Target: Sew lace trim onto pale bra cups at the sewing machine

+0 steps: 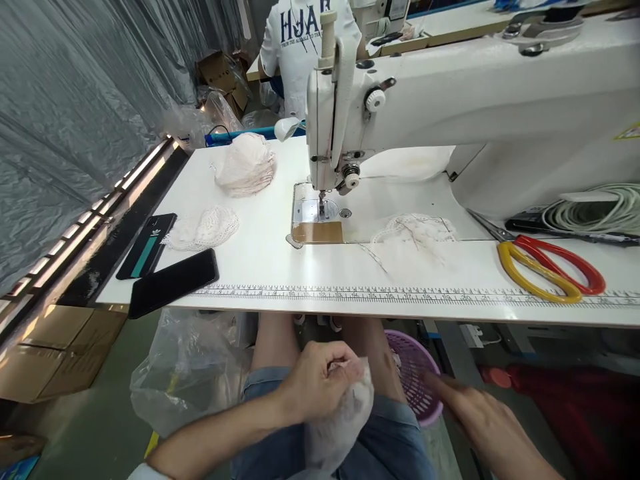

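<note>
A: As far as u can see, what's the L hand (pixel 325 383) got?

B: White cloth (pixel 343 427), bunched in a closed grip, just below the front edge of the tbl (pixel 270 267).

A: & the R hand (pixel 480 417)?

B: By the purple basket (pixel 417 397). Blurry, fingertips hidden, so can't tell if it's open or gripping.

A: How far along?

B: Partway, I'd guess. Pale stack (pixel 245 167) + lace piece (pixel 207 228) sit on the tbl's L side; threaded lace (pixel 415 230), loose ends showing, lies R of the needle (pixel 321 200).

A: Done vs. left?

B: One pc's in hand, rest unclear: can't tell which pcs are finished.
</note>
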`<state>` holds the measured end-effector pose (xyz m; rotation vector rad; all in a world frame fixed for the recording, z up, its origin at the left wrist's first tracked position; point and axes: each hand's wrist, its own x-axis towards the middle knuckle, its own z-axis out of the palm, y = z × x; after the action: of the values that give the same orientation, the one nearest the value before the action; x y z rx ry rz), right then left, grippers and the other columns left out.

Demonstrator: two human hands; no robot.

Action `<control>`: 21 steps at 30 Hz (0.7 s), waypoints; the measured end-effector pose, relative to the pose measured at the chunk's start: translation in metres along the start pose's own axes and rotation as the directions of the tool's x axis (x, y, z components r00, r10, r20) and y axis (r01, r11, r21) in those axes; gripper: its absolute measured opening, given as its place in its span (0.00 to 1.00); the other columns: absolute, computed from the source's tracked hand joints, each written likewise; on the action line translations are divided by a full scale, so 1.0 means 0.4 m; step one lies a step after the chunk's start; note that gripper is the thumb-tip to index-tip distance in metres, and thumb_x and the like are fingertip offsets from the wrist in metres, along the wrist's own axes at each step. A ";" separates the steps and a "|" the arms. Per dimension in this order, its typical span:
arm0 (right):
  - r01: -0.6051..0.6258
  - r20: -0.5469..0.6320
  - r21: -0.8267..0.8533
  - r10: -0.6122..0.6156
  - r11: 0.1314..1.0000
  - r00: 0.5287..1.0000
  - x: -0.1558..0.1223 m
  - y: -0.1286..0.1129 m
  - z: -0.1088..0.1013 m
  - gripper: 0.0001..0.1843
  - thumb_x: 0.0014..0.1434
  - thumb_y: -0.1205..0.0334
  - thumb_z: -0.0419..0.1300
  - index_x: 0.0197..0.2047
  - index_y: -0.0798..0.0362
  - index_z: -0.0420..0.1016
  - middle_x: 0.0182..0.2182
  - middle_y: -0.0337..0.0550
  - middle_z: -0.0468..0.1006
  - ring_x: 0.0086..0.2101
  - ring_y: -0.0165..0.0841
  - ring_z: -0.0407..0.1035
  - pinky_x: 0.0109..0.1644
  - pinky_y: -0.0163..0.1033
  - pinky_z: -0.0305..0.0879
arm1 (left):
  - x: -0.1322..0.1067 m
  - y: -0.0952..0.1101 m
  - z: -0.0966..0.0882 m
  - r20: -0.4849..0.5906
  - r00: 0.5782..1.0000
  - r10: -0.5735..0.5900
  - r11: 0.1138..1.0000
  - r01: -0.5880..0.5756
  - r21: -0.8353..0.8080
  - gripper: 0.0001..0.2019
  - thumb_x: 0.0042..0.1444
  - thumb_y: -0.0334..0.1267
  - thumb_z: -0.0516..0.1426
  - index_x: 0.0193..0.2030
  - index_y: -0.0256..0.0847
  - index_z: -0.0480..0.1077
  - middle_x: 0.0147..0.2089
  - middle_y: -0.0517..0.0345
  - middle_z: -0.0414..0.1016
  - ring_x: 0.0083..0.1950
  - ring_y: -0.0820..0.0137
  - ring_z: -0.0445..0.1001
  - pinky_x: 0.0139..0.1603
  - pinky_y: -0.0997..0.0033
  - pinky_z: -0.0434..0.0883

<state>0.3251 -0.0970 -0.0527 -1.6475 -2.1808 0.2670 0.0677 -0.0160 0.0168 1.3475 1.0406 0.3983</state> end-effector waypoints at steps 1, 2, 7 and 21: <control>0.023 0.012 0.001 -0.023 1.000 1.000 0.003 -0.010 -0.014 0.17 0.58 0.72 0.46 0.39 0.46 0.72 0.29 0.41 0.79 0.18 0.32 0.70 0.15 0.32 0.55 | 0.010 -0.005 0.005 0.024 1.000 -0.016 0.996 0.018 -0.089 0.17 0.55 0.50 0.56 0.28 0.35 0.69 0.24 0.60 0.66 0.26 0.76 0.59 0.26 0.77 0.56; 0.032 -0.005 0.028 -0.032 0.999 0.999 0.014 -0.031 -0.032 0.15 0.60 0.70 0.46 0.39 0.47 0.72 0.33 0.43 0.79 0.22 0.33 0.73 0.17 0.32 0.58 | 0.019 -0.008 0.009 0.024 0.999 -0.037 0.983 0.041 -0.179 0.18 0.53 0.51 0.58 0.27 0.35 0.69 0.25 0.61 0.65 0.27 0.76 0.60 0.28 0.77 0.57; 0.094 -0.127 0.404 -0.046 0.910 0.991 0.121 -0.164 -0.095 0.06 0.63 0.68 0.53 0.39 0.49 0.69 0.30 0.41 0.74 0.29 0.30 0.71 0.30 0.31 0.68 | 0.028 0.004 -0.002 0.050 0.988 -0.144 0.907 0.152 -0.393 0.22 0.46 0.54 0.63 0.28 0.33 0.68 0.25 0.61 0.64 0.28 0.77 0.59 0.31 0.77 0.57; 0.056 0.104 0.536 -0.132 0.842 0.986 0.201 -0.174 -0.073 0.22 0.67 0.51 0.48 0.61 0.48 0.58 0.51 0.51 0.70 0.51 0.39 0.65 0.53 0.44 0.66 | 0.005 0.010 -0.033 0.094 0.991 -0.098 0.963 0.118 -0.241 0.17 0.51 0.49 0.60 0.29 0.33 0.71 0.24 0.61 0.65 0.26 0.78 0.59 0.27 0.77 0.55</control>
<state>0.2574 -0.0427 0.0156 -1.2301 -2.0192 0.8941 0.0596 -0.0054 0.0212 1.0717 0.9591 0.3748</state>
